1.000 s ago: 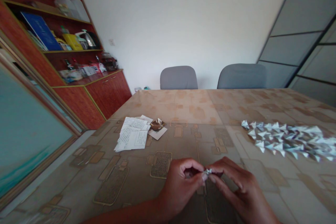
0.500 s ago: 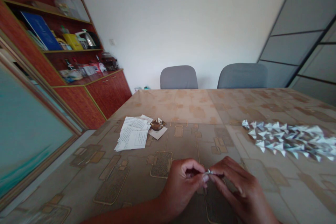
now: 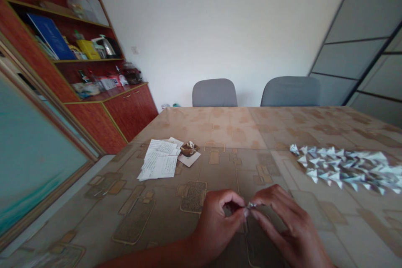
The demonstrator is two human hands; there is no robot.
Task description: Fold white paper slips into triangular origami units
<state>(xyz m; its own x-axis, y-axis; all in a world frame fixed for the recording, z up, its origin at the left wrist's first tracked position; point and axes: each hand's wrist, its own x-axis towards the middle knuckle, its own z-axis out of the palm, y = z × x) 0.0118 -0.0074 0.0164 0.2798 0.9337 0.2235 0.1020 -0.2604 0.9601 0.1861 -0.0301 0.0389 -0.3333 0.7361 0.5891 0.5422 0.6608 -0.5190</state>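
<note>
Between my hands is a small folded piece of paper (image 3: 251, 205), mostly covered by the fingertips. My left hand (image 3: 216, 222) pinches it from the left with thumb and index finger. From the right, the thumb and index fingertips of my right hand (image 3: 287, 224) close on its other end. Both hands are just above the patterned tabletop (image 3: 176, 226). Off to the right lie rows of folded paper pieces (image 3: 342, 165) with pointed tips. Ahead and to the left is a loose stack of printed paper slips (image 3: 160, 160), beside a brown-and-white picture slip (image 3: 189, 148).
Two grey chairs (image 3: 215, 93) stand behind the table's far edge. A reddish wooden cabinet (image 3: 125, 113) with loaded shelves is at the left, near a framed glass door (image 3: 34, 155). Grey panels (image 3: 351, 56) are at the right.
The right index finger and thumb have spread slightly around the folded paper. My left hand keeps its pinch almost unmoved. The slips and the folded rows lie as before.
</note>
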